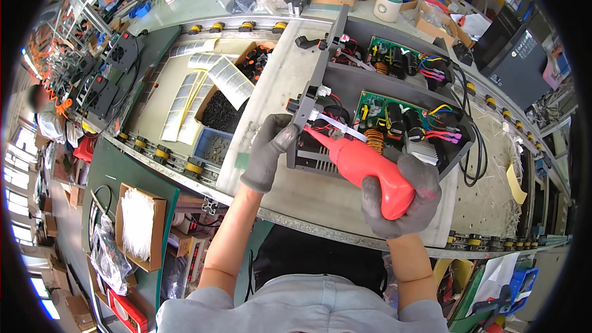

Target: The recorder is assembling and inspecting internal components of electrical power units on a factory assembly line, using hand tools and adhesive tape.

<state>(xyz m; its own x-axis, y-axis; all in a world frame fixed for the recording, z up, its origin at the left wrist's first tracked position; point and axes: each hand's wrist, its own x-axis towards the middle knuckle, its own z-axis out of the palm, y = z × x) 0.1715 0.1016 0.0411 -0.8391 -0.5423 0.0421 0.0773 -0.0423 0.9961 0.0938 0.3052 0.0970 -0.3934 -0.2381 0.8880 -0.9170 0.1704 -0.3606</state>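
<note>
An open grey metal case [306, 106] lies in front of me, with a green circuit board [372, 100], coils, capacitors and coloured wires inside. My gloved left hand [269, 153] is closed on the left end of this case, thumb and fingers at its panel. In my gloved right hand [412, 200] is a red squeeze bottle [364, 163], tilted with its tapered nozzle pointing left. The nozzle tip reaches inside the panel, close to my left fingertips; whether it touches anything I cannot tell. A white ribbon cable [340, 124] runs just above the bottle.
Directly behind stands a second similar open case [353, 78]. To the left are label sheets [231, 81], a blue bin [213, 145] and black small parts. Black cables [472, 148] hang at the case's right. A roller conveyor [161, 153] borders the work surface. Another person stands far right.
</note>
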